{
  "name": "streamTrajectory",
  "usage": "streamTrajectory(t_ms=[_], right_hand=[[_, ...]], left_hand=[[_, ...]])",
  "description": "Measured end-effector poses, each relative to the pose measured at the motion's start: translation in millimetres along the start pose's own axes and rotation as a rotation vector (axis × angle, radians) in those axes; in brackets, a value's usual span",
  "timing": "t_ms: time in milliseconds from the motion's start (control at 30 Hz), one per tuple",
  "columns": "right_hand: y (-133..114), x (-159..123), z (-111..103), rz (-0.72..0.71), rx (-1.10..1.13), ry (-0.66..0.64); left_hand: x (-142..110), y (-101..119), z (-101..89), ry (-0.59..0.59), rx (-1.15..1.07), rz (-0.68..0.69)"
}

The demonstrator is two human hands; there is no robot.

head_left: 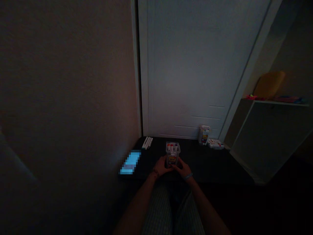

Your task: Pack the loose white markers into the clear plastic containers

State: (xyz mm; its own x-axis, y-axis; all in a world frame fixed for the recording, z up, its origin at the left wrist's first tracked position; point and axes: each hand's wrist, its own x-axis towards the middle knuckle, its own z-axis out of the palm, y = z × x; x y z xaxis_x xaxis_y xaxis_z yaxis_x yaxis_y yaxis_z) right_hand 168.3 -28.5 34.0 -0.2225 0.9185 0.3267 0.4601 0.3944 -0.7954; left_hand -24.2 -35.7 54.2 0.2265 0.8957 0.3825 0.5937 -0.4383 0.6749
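Observation:
A clear plastic container of markers [172,155] stands upright in front of me, with a yellow and dark label on its near side. Orange, red and purple marker ends show at its top. My left hand [161,166] wraps the lower left side of the container. On the opposite side, my right hand [184,167] grips its lower right, with the fingers partly hidden behind it. Both hands are low, close to the dark tabletop [195,166]. Several white markers [147,143] lie side by side at the back left of the table.
Another marker container [204,134] stands at the back right, beside a white package [215,143]. A bright, pixelated rectangle [130,162] lies at the table's left edge. A white panel [186,71] rises behind, a wall [73,98] on the left, a cabinet [271,130] on the right.

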Motion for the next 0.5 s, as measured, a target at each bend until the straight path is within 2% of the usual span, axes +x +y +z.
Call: streamTrajectory(t_ms=[200, 500], right_hand=[[-4.3, -0.4, -2.0, 0.026, -0.024, 0.009], [4.5, 2.2, 2.0, -0.006, -0.023, 0.026]], left_hand=[[-0.1, 4.9, -1.2, 0.018, 0.027, 0.005], [-0.7, 4.9, -0.4, 0.038, 0.059, 0.014]])
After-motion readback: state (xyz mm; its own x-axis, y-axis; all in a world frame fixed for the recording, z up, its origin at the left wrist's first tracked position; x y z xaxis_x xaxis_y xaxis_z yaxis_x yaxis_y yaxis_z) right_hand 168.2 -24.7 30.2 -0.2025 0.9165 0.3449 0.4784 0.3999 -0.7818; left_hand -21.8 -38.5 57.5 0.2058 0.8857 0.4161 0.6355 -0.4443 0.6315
